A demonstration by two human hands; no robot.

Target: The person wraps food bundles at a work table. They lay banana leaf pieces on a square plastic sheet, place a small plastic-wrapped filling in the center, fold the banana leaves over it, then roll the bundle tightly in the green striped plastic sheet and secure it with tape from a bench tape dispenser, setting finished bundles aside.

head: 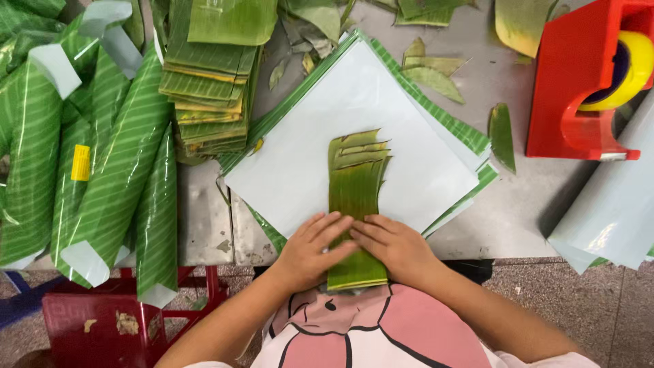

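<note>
A long strip of stacked green banana leaf pieces (pixel 355 184) lies lengthwise on a stack of white sheets with green striped edges (pixel 409 129). My left hand (pixel 310 249) presses flat on the strip's near end from the left. My right hand (pixel 392 245) presses on it from the right, fingertips meeting the left hand's over the leaf. The strip's near end hangs just past the metal table's front edge (pixel 204 225).
A pile of cut banana leaves (pixel 208 75) sits at the back left. Green striped rolled cones (pixel 116 163) lie at the left. A red tape dispenser with a yellow roll (pixel 586 82) stands at the right, beside pale sheets (pixel 613 204). A red stool (pixel 102 320) stands below.
</note>
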